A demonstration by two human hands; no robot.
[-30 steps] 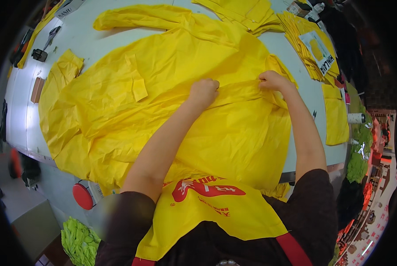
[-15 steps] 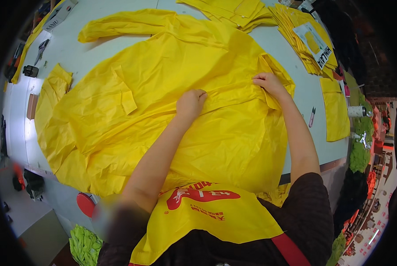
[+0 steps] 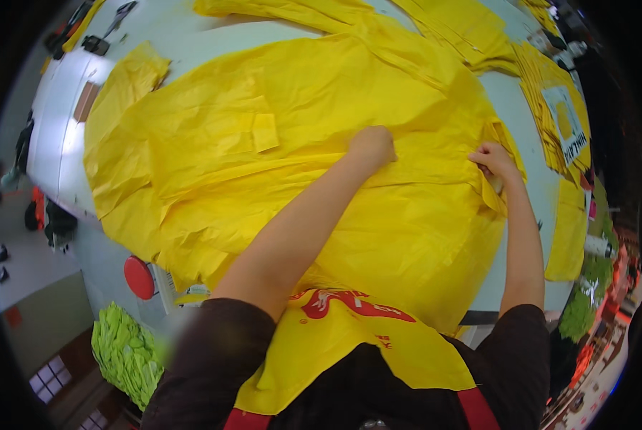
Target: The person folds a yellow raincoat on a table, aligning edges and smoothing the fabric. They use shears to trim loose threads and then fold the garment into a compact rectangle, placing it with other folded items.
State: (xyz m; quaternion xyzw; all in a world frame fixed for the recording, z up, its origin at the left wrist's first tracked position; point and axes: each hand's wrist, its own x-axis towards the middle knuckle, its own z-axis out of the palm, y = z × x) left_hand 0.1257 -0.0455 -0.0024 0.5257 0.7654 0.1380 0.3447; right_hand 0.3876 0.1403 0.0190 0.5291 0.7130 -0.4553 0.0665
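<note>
A large yellow raincoat point(image 3: 213, 115) lies spread and creased across the table, one sleeve stretching off the far side. My left hand point(image 3: 373, 145) is closed in a pinch on the long front seam, near the coat's middle. At the right end of that same seam, my right hand point(image 3: 496, 161) pinches the fabric between thumb and fingers, beside a folded-up edge. The cloth between both hands lies fairly straight. A small yellow flap point(image 3: 266, 132) sticks up from the coat left of my left hand.
Stacked yellow pieces point(image 3: 471, 29) lie at the far right, beside another pile with a printed bag point(image 3: 564, 122). A folded yellow piece point(image 3: 566, 229) and a white thread cone point(image 3: 599, 246) are at the right edge. Scissors point(image 3: 120, 18) lie far left; a red round stool seat point(image 3: 139, 278) stands below.
The whole view has turned, so coat and table sit farther right in it. Both hands stay closed on about the same parts of the seam.
</note>
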